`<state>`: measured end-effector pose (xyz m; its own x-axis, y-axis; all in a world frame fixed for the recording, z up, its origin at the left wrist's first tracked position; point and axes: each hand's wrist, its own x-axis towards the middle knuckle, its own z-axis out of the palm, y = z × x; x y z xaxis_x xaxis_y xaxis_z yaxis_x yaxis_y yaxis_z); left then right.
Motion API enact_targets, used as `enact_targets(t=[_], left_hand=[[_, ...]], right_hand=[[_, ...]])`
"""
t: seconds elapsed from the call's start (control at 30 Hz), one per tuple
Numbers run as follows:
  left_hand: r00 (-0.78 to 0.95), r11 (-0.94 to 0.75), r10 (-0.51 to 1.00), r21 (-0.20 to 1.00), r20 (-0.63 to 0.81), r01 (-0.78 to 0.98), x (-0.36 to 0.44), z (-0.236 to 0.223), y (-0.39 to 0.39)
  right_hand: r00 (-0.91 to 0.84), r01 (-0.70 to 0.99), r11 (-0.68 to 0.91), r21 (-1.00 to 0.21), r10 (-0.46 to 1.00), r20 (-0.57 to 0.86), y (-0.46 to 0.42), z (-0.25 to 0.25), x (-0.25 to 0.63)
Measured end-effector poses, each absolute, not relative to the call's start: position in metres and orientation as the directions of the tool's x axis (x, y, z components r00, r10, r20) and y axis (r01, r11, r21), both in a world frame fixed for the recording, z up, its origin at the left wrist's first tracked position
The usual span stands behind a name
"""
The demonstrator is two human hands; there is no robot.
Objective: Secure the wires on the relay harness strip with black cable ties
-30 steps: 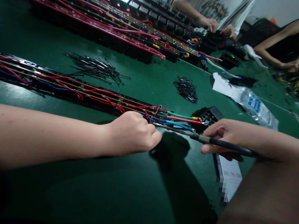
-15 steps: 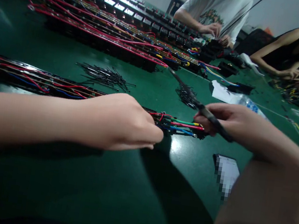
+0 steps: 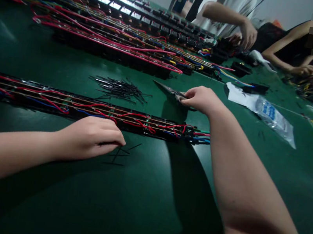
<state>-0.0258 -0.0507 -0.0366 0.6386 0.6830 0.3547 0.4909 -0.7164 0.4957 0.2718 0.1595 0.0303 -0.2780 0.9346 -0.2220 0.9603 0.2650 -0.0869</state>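
My left hand (image 3: 93, 138) is closed, thumb and fingers pressed together, low beside the near edge of a long black wired strip (image 3: 132, 120). What its fingertips hold, if anything, is hidden. Several thin black cable tie offcuts (image 3: 117, 154) lie on the table at those fingertips. In my right hand (image 3: 202, 100) is a pair of scissors (image 3: 168, 89), its pointed blades aimed left above the table, beyond the strip. Red and blue wires run along the strip. Its right end, with loose wire ends (image 3: 202, 138), is partly covered by my right forearm.
A pile of black cable ties (image 3: 121, 89) lies behind the strip. More wired strips with red cables (image 3: 106, 40) fill the far left. A plastic bag (image 3: 275, 116) sits at right. Across the green table (image 3: 118, 206), two people work with their hands.
My left hand has moved left and down off the strip. My right hand, with the scissors, has moved left and away from the strip's wire ends. Offcuts are now visible on the table.
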Motion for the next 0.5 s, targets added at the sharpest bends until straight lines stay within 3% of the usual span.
enact_targets(t=[0.07,0.13,0.17,0.23,0.27,0.33,0.4,0.5], left_hand=[[0.692,-0.743,0.645,0.481,0.326,0.466,-0.026,-0.037,-0.048],[0.739,-0.767,0.603,0.473,0.301,0.434,-0.026,-0.036,-0.046],[0.749,-0.775,0.591,0.47,0.3,0.424,-0.026,-0.035,-0.045],[0.765,-0.794,0.566,0.452,0.307,0.406,-0.026,-0.033,-0.044],[0.777,-0.809,0.548,0.434,0.309,0.398,-0.026,-0.032,-0.044],[0.779,-0.817,0.543,0.414,0.314,0.402,-0.026,-0.029,-0.044],[0.77,-0.802,0.56,0.434,0.306,0.411,-0.026,-0.027,-0.045],[0.737,-0.765,0.615,0.439,0.28,0.472,-0.025,-0.023,-0.049]], right_hand=[[-0.289,0.956,0.272,-0.105,0.932,-0.217,0.147,0.032,0.271],[-0.313,0.947,0.299,-0.119,0.941,-0.126,0.117,0.036,0.267],[-0.333,0.935,0.328,-0.133,0.943,-0.02,0.096,0.037,0.263],[-0.449,0.803,0.516,-0.298,0.853,0.266,0.047,0.034,0.252],[-0.527,0.693,0.619,-0.371,0.785,0.325,0.023,0.03,0.246],[-0.728,0.442,0.796,-0.413,0.587,0.353,-0.015,0.017,0.233],[-0.827,0.316,0.883,-0.348,0.436,0.354,-0.032,0.005,0.223],[-0.836,0.308,0.873,-0.377,0.437,0.331,-0.029,-0.007,0.218]])
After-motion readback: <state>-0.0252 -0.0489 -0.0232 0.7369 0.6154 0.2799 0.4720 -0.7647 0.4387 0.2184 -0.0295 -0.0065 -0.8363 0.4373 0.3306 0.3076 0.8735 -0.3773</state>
